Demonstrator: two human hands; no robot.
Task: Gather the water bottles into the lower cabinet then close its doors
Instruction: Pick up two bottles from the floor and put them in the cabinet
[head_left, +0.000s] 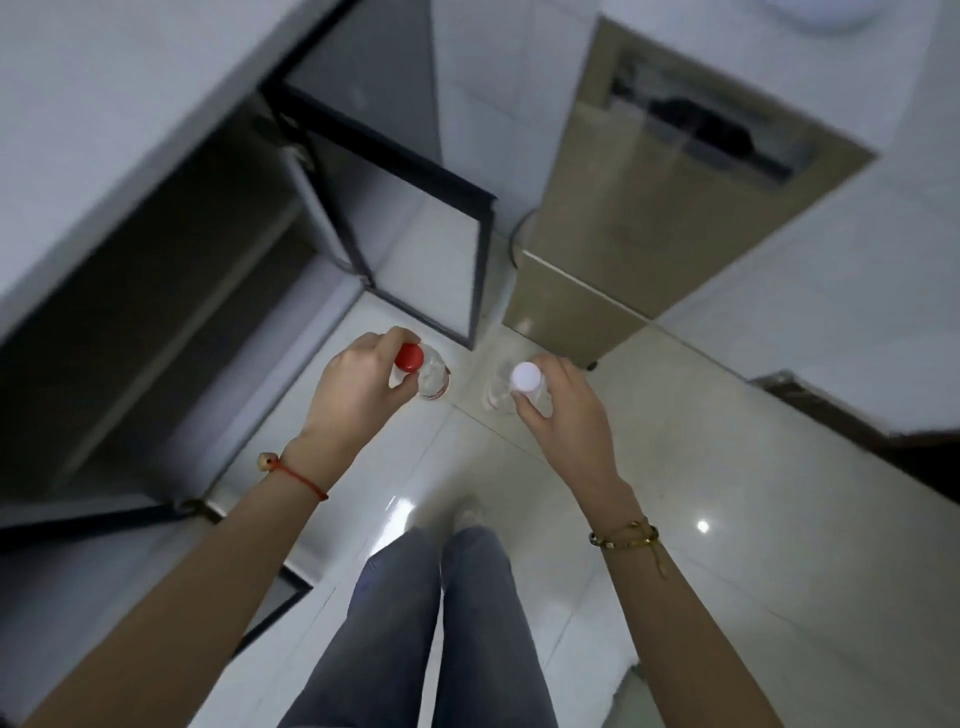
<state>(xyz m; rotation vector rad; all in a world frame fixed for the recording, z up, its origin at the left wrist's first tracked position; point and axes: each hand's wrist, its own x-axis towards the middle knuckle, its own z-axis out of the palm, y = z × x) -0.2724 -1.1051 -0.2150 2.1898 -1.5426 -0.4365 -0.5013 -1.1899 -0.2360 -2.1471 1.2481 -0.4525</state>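
Bottles are in both of our hands as we look straight down at the shiny pale tiled floor (649, 493). Our left hand (353, 395) grips the neck of a clear plastic water bottle with a round red cap (431, 376), with the fingers curled just under the cap. Our right hand (563, 408) grips the neck of a second clear plastic water bottle with a round white cap (519, 384) in the same way. The two bottles hang upright, near each other but not touching, above the floor in front of our legs in grey-blue jeans (431, 623). A thin red string bracelet (296, 475) sits on our left wrist, and a thin gold bracelet (623, 535) sits on our right wrist. To our left is the low dark cabinet under the white counter (130, 312), and it is open. We cannot see any bottles inside it, since it is dark in there. Its black-framed glass door (415, 228) swings out toward the floor just beyond the red-capped bottle. Another black-framed door (104, 519) of the cabinet stands open at the lower left. A tall tan box-shaped bin with a dark slot on top (649, 208) stands on the floor just beyond the white-capped bottle. The picture is a bit blurry.
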